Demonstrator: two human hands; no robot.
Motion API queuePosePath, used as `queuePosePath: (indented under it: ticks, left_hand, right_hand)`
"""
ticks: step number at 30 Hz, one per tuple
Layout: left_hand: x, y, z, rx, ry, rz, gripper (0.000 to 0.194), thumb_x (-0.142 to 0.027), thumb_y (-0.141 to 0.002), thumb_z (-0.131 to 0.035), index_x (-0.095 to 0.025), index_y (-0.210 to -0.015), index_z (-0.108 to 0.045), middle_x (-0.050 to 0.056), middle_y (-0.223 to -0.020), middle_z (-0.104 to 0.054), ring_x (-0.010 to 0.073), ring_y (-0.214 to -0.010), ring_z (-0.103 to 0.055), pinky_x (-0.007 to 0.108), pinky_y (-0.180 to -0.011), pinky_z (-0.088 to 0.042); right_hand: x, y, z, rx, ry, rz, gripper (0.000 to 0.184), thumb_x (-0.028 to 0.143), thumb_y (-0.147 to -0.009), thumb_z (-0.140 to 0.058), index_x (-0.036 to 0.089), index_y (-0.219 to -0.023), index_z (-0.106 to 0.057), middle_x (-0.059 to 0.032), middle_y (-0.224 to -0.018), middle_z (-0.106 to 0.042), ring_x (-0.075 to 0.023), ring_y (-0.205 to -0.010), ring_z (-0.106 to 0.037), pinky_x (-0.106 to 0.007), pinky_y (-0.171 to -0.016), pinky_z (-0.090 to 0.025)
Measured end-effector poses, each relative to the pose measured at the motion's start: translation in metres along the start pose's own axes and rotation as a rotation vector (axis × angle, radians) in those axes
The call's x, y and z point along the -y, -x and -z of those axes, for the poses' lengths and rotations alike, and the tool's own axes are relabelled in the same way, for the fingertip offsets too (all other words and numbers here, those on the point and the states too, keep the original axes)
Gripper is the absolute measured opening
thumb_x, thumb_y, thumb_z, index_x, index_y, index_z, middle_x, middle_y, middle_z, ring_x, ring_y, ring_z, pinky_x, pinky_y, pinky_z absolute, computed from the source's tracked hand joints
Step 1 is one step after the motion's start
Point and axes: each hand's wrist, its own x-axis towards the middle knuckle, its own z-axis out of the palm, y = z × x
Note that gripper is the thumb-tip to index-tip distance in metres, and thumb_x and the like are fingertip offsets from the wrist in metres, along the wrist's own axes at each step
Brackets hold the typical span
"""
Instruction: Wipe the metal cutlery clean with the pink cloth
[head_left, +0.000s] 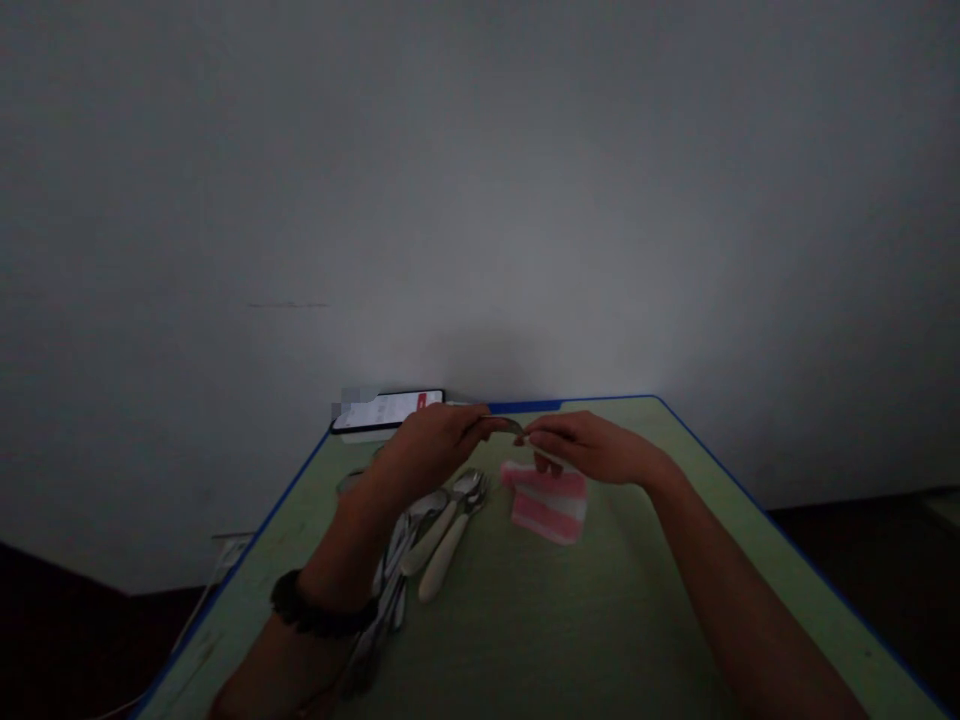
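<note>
My left hand [439, 440] and my right hand [589, 447] meet over the far middle of a green table [540, 620]. Both pinch a small metal utensil [508, 426], likely a spoon, held level between their fingertips. Right below my right hand lies a folded pink and white cloth [551, 502]. Under my left forearm a pile of several spoons and utensils [431, 535] lies on the table, some with white handles. A dark band [315, 612] circles my left wrist.
A lit phone [390, 410] lies at the table's far left corner against a plain grey wall. The table has a blue edge [720, 465]. A white cable [217, 570] hangs off the left side. The room is dim.
</note>
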Motion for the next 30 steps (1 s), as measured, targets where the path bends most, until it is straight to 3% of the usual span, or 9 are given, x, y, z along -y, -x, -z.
queuePosePath:
  ticks: [3,6,8,10,13,16,19,23,30]
  left_hand:
    - [-0.004,-0.002,-0.011,0.015,0.003,0.053,0.042,-0.045,-0.090,-0.027,-0.021,-0.098,-0.061,0.003,-0.081,-0.064,0.0149,-0.069,-0.057,0.023,-0.058,-0.037]
    - [-0.008,-0.003,-0.027,0.045,0.040,0.144,0.045,-0.049,-0.087,-0.032,-0.018,-0.113,-0.052,0.008,-0.097,-0.063,0.0178,-0.077,-0.059,0.027,-0.064,-0.041]
    - [-0.012,-0.003,-0.039,0.067,0.052,0.101,0.042,-0.043,-0.087,-0.037,-0.018,-0.118,-0.048,0.009,-0.110,-0.058,0.0191,-0.088,-0.057,0.029,-0.073,-0.042]
    - [-0.018,-0.004,-0.048,0.093,0.062,-0.010,0.036,-0.037,-0.088,-0.038,-0.020,-0.117,-0.050,0.009,-0.115,-0.055,0.0194,-0.098,-0.054,0.030,-0.082,-0.040]
    - [-0.029,-0.007,-0.057,0.166,0.083,-0.144,0.032,-0.034,-0.089,-0.036,-0.022,-0.112,-0.055,0.007,-0.112,-0.056,0.0192,-0.102,-0.052,0.031,-0.087,-0.038]
    - [-0.037,-0.008,-0.061,0.278,0.116,-0.155,0.035,-0.039,-0.089,-0.033,-0.023,-0.108,-0.057,0.007,-0.106,-0.060,0.0194,-0.096,-0.055,0.030,-0.082,-0.040]
    - [-0.039,-0.007,-0.063,0.345,0.144,-0.114,0.038,-0.046,-0.085,-0.038,-0.023,-0.111,-0.055,0.007,-0.103,-0.062,0.0205,-0.091,-0.058,0.030,-0.077,-0.042]
    - [-0.037,-0.004,-0.065,0.348,0.142,-0.104,0.042,-0.045,-0.078,-0.050,-0.025,-0.115,-0.051,0.006,-0.105,-0.061,0.0214,-0.092,-0.057,0.030,-0.077,-0.042]
    - [-0.036,-0.007,-0.069,0.341,0.098,-0.121,0.032,-0.042,-0.082,-0.044,-0.025,-0.107,-0.056,0.005,-0.100,-0.062,0.0200,-0.088,-0.057,0.028,-0.071,-0.042]
  right_hand:
    - [-0.010,0.004,0.006,-0.001,0.039,-0.053,0.036,0.037,-0.089,-0.032,0.014,-0.086,-0.060,-0.0029,-0.073,-0.061,-0.0094,-0.062,-0.052,-0.021,-0.058,-0.038]
    - [-0.042,0.015,0.015,-0.055,0.151,-0.206,0.033,0.037,-0.087,-0.036,0.015,-0.088,-0.060,-0.0029,-0.075,-0.063,-0.0095,-0.061,-0.053,-0.020,-0.057,-0.038]
    - [-0.073,0.026,0.019,-0.126,0.274,-0.412,0.034,0.036,-0.088,-0.034,0.014,-0.088,-0.061,-0.0041,-0.077,-0.064,-0.0097,-0.061,-0.055,-0.020,-0.057,-0.039]
    - [-0.105,0.038,0.019,-0.285,0.449,-0.613,0.035,0.032,-0.089,-0.033,0.013,-0.090,-0.062,-0.0076,-0.085,-0.065,-0.0122,-0.070,-0.058,-0.022,-0.064,-0.040]
    - [-0.146,0.058,0.017,-0.374,0.569,-0.783,0.033,0.026,-0.087,-0.035,0.009,-0.092,-0.064,-0.0167,-0.093,-0.063,-0.0201,-0.087,-0.057,-0.028,-0.075,-0.039]
    - [-0.172,0.074,0.015,-0.450,0.668,-0.924,0.035,0.028,-0.087,-0.036,0.008,-0.096,-0.063,-0.0216,-0.098,-0.060,-0.0262,-0.093,-0.055,-0.035,-0.077,-0.038]
    - [-0.189,0.083,0.017,-0.508,0.736,-0.995,0.035,0.031,-0.086,-0.036,0.011,-0.102,-0.061,-0.0205,-0.102,-0.058,-0.0291,-0.098,-0.052,-0.039,-0.080,-0.036]
    - [-0.207,0.085,0.025,-0.547,0.752,-1.045,0.035,0.032,-0.086,-0.037,0.012,-0.103,-0.060,-0.0175,-0.101,-0.059,-0.0261,-0.095,-0.053,-0.034,-0.077,-0.037]
    - [-0.222,0.088,0.035,-0.571,0.732,-1.065,0.038,0.039,-0.086,-0.037,0.012,-0.098,-0.062,-0.0168,-0.098,-0.058,-0.0232,-0.091,-0.055,-0.030,-0.071,-0.038]
